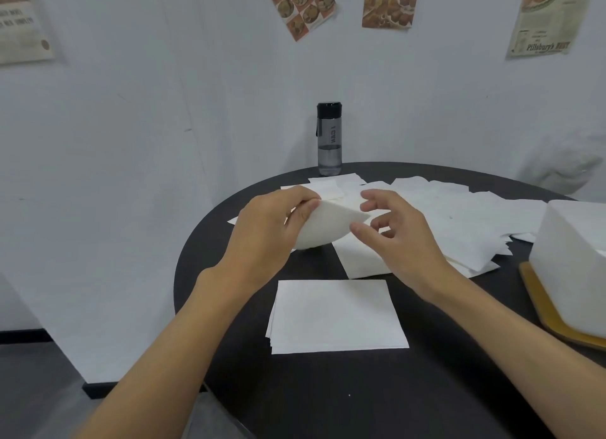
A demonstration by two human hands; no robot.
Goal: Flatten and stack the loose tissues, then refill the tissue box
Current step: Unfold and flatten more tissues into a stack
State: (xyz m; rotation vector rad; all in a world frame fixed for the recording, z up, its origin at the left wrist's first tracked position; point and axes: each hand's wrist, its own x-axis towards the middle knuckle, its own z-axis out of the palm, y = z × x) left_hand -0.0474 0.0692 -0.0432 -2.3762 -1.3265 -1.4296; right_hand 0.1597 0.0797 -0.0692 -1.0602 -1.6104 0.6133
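My left hand (265,232) pinches one white tissue (328,223) and holds it lifted above the round black table (328,399); the sheet sags in a curve. My right hand (396,235) hovers beside the tissue's right corner with relaxed, slightly curled fingers, the thumb near the corner; it holds nothing. A neat stack of flattened tissues (337,317) lies on the table in front of me. Several loose tissues (459,218) are spread across the far and right side. The white tissue box (574,264) stands at the right edge on a yellow wooden base (551,314).
A dark water bottle (329,140) stands at the table's far edge against the white wall. Posters hang on the wall above. Someone's white sleeve (564,166) shows at the far right behind the table. The floor lies to the left.
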